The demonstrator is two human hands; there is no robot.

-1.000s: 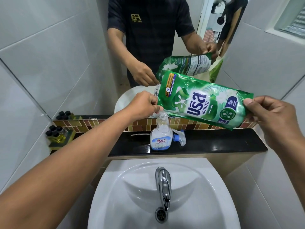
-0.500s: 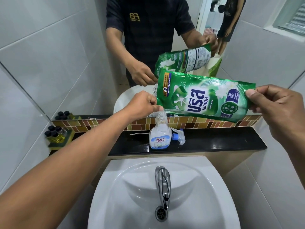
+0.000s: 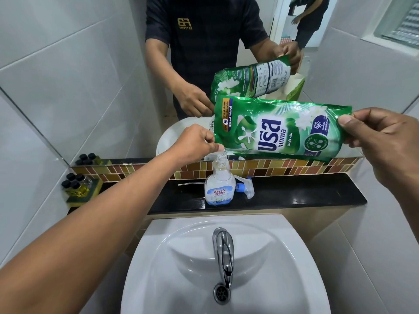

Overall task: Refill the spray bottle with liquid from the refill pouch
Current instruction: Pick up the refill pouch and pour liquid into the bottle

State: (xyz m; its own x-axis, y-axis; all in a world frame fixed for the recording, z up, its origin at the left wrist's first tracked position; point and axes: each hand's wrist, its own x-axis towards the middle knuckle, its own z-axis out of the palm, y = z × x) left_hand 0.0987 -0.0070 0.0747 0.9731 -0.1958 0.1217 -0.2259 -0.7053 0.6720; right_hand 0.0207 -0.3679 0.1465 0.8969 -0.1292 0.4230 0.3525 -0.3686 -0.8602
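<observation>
A green refill pouch point(image 3: 278, 130) hangs sideways over the black ledge, held at both ends. My left hand point(image 3: 195, 143) pinches its lower left corner right above the open neck of the clear spray bottle point(image 3: 219, 186). My right hand point(image 3: 381, 137) grips the pouch's right end, slightly higher. The bottle stands upright on the ledge, uncapped, with a blue and white label. Its trigger spray head point(image 3: 243, 188) with a thin dip tube lies on the ledge just behind and right of the bottle.
The black ledge point(image 3: 306, 193) runs along a mirror and a band of brown mosaic tiles. Several small dark-capped bottles point(image 3: 77, 184) sit on a pad at the left end. Below is a white sink point(image 3: 181, 279) with a chrome tap point(image 3: 223, 252).
My right hand has raised the pouch's right end a little, so the pouch lies more level. My left hand stays at the corner above the bottle neck.
</observation>
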